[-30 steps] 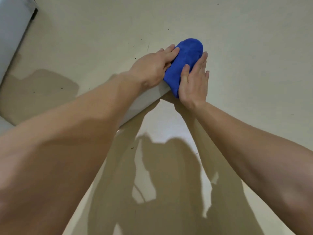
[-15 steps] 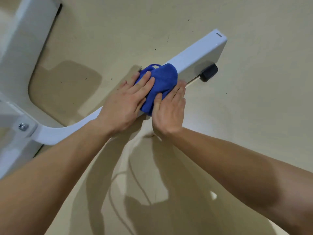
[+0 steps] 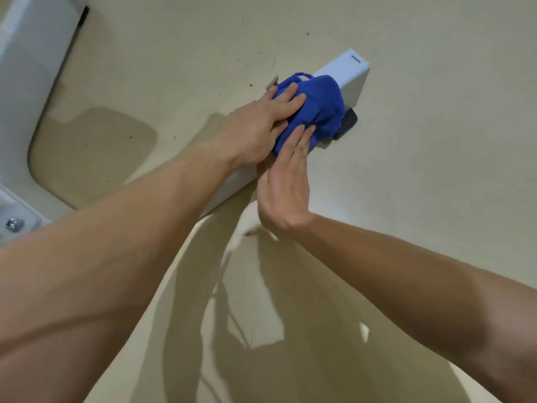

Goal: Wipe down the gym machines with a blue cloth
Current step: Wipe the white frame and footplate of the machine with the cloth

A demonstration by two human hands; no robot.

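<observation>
Fuzzy blue cloth [image 3: 316,109] on smooth white painted-metal bar [image 3: 350,74]; glossy beige floor [image 3: 406,170].

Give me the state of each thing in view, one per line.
blue cloth, bunched, draped over the bar near its end
white bar, end uncovered beyond the cloth
left hand, flat, straight fingers pressing the cloth
right hand, straight fingers, tips touching the cloth
black foot, under the bar end, partly hidden by cloth
bolt, seated, head showing
</observation>
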